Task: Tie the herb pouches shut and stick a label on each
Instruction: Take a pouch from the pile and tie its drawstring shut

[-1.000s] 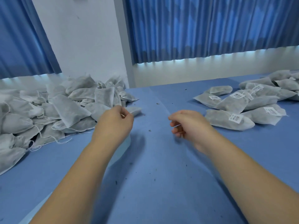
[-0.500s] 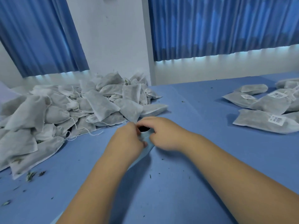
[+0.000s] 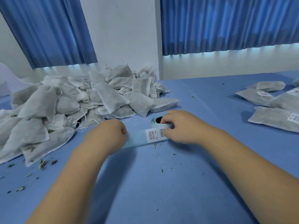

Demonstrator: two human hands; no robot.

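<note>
At far left, the untied pouches slump in a heap, soft and light, dried herb showing through the cloth. My left hand pinches the thin backing strip; the label on it looks flimsy, best lifted by a corner. My right hand curls round the label roll. Labelled pouches lie far right.

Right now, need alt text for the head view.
Two bare hands stretch a strip of barcode labels over a blue table: the left hand grips the backing strip, the right hand holds the label roll. Unlabelled pouches are heaped at left; labelled pouches lie at right.
</note>
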